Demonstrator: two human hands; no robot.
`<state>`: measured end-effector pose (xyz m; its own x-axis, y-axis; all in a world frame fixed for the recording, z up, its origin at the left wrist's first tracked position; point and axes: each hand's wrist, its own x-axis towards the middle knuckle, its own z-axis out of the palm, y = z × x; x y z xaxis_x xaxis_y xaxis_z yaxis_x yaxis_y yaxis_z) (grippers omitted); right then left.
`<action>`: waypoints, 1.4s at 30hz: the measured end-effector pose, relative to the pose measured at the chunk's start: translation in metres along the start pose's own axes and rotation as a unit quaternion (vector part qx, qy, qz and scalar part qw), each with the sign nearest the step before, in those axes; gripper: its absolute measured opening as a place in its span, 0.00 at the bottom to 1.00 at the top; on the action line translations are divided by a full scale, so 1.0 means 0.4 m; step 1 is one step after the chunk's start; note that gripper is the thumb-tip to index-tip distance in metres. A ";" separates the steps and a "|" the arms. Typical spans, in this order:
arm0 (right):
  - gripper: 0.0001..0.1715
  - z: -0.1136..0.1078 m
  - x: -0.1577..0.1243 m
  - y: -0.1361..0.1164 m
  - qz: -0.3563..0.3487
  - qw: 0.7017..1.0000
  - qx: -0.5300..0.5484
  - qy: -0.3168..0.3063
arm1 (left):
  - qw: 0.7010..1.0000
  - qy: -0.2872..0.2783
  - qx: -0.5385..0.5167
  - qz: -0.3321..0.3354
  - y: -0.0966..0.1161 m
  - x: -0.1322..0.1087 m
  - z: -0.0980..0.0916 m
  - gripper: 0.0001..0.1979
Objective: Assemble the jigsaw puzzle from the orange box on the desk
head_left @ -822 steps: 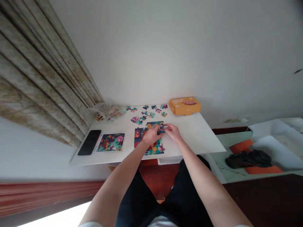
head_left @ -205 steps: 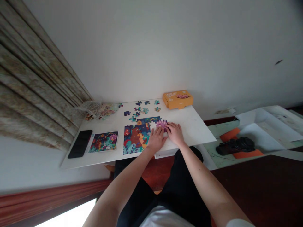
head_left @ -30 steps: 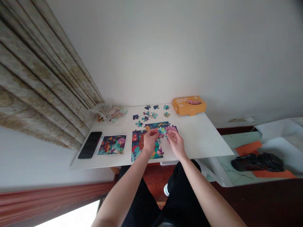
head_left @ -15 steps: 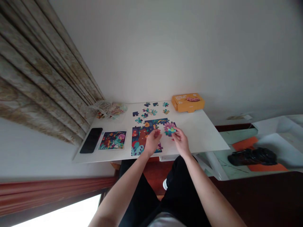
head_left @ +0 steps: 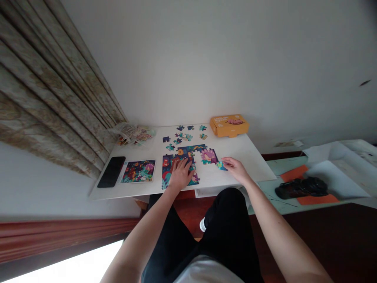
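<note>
My left hand [head_left: 180,174] lies flat with fingers spread over the joined part of a jigsaw puzzle [head_left: 167,162]. Between the fingertips of my right hand [head_left: 235,168] is a teal puzzle piece [head_left: 222,166] with a yellow-green patch, at the lower right of a joined purple puzzle section [head_left: 208,156]. A gap of bare table separates part of that purple section from the left part. Several loose puzzle pieces [head_left: 170,147] are scattered beyond the puzzle. To the left lies a reference picture [head_left: 138,171] with the same colourful scene.
A black phone [head_left: 111,172] is at the left of the white table [head_left: 244,151]. Behind it sits a clear plastic bag [head_left: 137,135] of small items. An orange puzzle box [head_left: 229,125] stands at the back right. Right of the table, a dark camera-like object [head_left: 302,188] rests on a lower surface.
My left hand has moved left and flattened onto the puzzle. My right hand has drawn the piece right and slightly down, uncovering the purple section. The view has shifted a little.
</note>
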<state>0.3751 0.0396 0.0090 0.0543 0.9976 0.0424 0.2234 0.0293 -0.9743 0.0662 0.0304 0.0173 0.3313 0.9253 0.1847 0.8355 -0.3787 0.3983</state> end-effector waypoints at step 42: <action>0.33 -0.041 -0.015 -0.014 -0.046 0.958 -0.263 -0.101 | 1.000 0.017 -0.012 -0.001 0.002 0.007 0.002 0.20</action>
<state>0.3894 0.0325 0.0180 -0.1663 0.9857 0.0270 0.6809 0.1346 -0.7199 0.0680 0.0326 0.0176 0.3140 0.9250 0.2139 0.8254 -0.3773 0.4199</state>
